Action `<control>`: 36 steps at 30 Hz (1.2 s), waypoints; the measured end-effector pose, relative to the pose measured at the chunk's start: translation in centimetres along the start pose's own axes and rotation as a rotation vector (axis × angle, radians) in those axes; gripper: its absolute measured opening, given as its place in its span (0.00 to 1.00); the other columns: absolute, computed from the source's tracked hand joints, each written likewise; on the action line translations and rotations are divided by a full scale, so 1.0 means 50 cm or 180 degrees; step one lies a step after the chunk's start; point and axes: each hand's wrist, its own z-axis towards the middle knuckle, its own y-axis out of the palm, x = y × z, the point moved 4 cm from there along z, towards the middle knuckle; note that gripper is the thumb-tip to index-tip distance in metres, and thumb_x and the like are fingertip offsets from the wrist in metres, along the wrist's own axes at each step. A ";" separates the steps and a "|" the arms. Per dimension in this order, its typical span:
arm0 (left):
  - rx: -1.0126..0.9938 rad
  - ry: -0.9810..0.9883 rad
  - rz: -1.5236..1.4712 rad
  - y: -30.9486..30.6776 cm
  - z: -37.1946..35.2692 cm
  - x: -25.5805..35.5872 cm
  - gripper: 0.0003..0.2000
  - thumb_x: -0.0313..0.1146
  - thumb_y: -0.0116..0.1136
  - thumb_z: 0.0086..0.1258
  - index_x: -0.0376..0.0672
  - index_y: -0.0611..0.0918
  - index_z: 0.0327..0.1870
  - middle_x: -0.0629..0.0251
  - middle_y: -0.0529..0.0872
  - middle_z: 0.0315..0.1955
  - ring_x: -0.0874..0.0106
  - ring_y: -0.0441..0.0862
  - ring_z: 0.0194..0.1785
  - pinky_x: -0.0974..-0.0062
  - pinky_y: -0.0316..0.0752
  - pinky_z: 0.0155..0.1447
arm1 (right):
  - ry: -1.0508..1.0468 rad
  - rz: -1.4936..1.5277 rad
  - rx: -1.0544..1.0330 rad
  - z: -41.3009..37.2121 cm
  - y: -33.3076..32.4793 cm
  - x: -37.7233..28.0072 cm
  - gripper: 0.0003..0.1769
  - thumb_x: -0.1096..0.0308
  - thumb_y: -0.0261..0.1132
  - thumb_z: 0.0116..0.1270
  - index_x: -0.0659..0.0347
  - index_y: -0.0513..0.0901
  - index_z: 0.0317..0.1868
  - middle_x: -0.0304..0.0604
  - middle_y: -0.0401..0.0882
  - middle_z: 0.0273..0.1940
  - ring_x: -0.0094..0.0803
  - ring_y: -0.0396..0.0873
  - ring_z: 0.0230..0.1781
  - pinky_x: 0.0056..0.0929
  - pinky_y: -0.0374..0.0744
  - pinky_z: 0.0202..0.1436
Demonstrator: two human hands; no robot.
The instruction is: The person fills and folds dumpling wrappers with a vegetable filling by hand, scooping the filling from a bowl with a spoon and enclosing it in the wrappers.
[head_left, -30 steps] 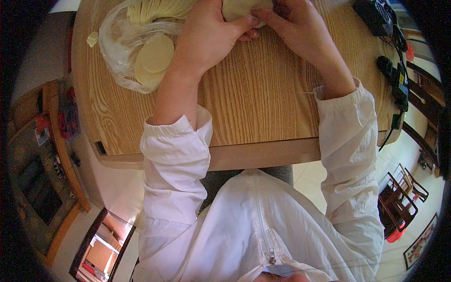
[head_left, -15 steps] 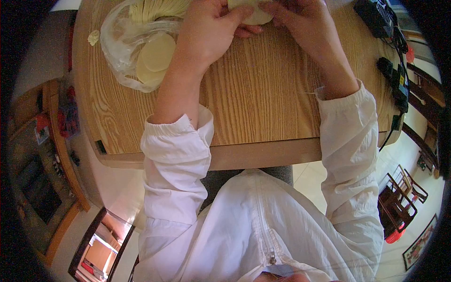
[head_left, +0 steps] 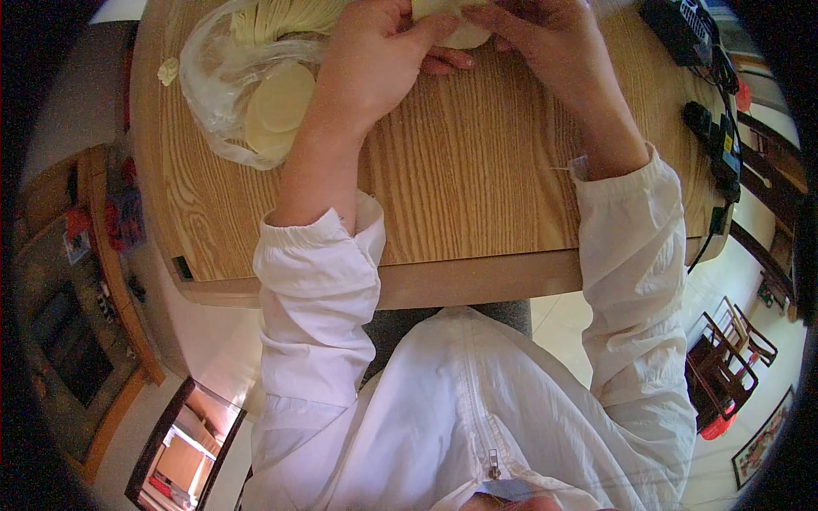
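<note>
dough piece (head_left: 464,36) sits at the far edge of the wooden table (head_left: 477,170), just above its surface and partly cut off by the frame. from the head view, the left hand (head_left: 375,51) and right hand (head_left: 545,38) meet over it, fingers of both pinched together on the dough. toward the table's far left corner lies a clear plastic bag (head_left: 213,94) holding round wrappers (head_left: 285,98). black devices (head_left: 682,25) lie along the table's right edge.

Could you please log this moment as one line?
left hand, right hand: holding dough wrapper | plastic bag: wrappers, beside left hand
</note>
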 end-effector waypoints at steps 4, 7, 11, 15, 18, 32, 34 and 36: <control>0.0091 -0.0029 -0.0063 0.001 -0.005 0.006 0.12 0.33 0.49 0.69 0.30 0.78 0.41 0.61 0.83 0.32 0.74 0.80 0.31 0.77 0.76 0.36 | -0.0035 0.0048 0.0028 0.003 0.005 -0.001 0.07 0.73 0.58 0.63 0.70 0.77 0.37 0.38 0.78 0.31 0.20 0.74 0.31 0.20 0.74 0.34; 0.0117 0.0199 0.0054 -0.005 0.009 -0.009 0.13 0.33 0.48 0.70 0.29 0.78 0.41 0.61 0.83 0.32 0.74 0.80 0.30 0.78 0.77 0.35 | -0.0045 -0.0030 -0.0020 0.001 0.004 -0.009 0.08 0.72 0.57 0.64 0.70 0.76 0.39 0.40 0.78 0.33 0.22 0.75 0.33 0.22 0.75 0.37; 0.0085 0.0208 -0.0169 0.002 0.001 0.000 0.13 0.32 0.47 0.70 0.28 0.77 0.39 0.60 0.83 0.31 0.73 0.80 0.29 0.78 0.77 0.34 | -0.0269 0.0088 0.0079 0.001 0.006 -0.011 0.08 0.72 0.57 0.64 0.69 0.76 0.39 0.41 0.78 0.34 0.22 0.75 0.33 0.22 0.75 0.37; 0.0070 -0.0062 -0.0160 0.001 0.002 -0.002 0.13 0.31 0.47 0.70 0.28 0.77 0.37 0.60 0.82 0.30 0.73 0.81 0.29 0.77 0.77 0.33 | -0.0189 0.0005 0.0057 0.002 0.004 -0.008 0.07 0.72 0.58 0.64 0.68 0.75 0.36 0.39 0.77 0.31 0.21 0.74 0.32 0.21 0.74 0.35; 0.0082 -0.0120 0.0035 -0.001 0.003 -0.001 0.12 0.31 0.46 0.70 0.28 0.77 0.36 0.60 0.82 0.29 0.73 0.81 0.29 0.77 0.77 0.32 | -0.0129 0.0017 0.0033 0.001 0.005 -0.010 0.06 0.72 0.59 0.63 0.67 0.75 0.34 0.37 0.77 0.30 0.20 0.74 0.30 0.20 0.74 0.34; 0.0021 -0.0096 0.0040 0.002 -0.007 0.013 0.13 0.32 0.46 0.70 0.28 0.77 0.35 0.62 0.81 0.26 0.76 0.78 0.28 0.77 0.76 0.34 | -0.0068 -0.0179 0.0085 -0.001 0.007 -0.009 0.06 0.72 0.59 0.63 0.68 0.75 0.33 0.37 0.76 0.28 0.19 0.72 0.28 0.20 0.73 0.31; 0.0091 0.0108 0.0119 0.004 -0.003 0.009 0.13 0.32 0.46 0.70 0.29 0.78 0.35 0.64 0.81 0.26 0.77 0.78 0.28 0.77 0.76 0.34 | -0.0051 -0.0173 0.0078 -0.001 0.007 -0.015 0.07 0.71 0.59 0.63 0.68 0.75 0.33 0.38 0.76 0.28 0.20 0.72 0.28 0.20 0.73 0.31; 0.0242 -0.0222 0.0095 0.003 0.002 0.006 0.13 0.33 0.47 0.70 0.30 0.78 0.35 0.67 0.80 0.25 0.78 0.76 0.27 0.78 0.74 0.33 | -0.0093 -0.0024 0.0029 -0.002 0.008 -0.016 0.07 0.71 0.58 0.64 0.68 0.75 0.34 0.38 0.76 0.28 0.20 0.72 0.29 0.20 0.73 0.32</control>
